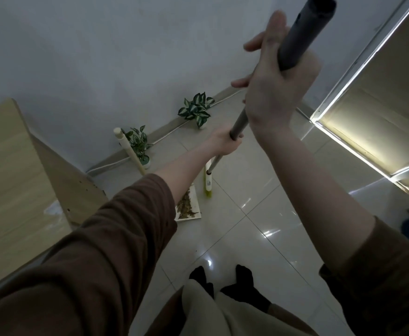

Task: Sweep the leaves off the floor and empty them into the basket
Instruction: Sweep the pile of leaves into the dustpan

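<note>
Leaves, dry brown, in pale dustpan; left hand, right hand around broom handle.

Left hand gripping broom handle low, right hand gripping higher, bristles beside dustpan holding leaves

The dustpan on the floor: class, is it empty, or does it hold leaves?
It holds leaves. A brown pile of leaves covers much of the white dustpan, which lies flat beside the broom.
</note>
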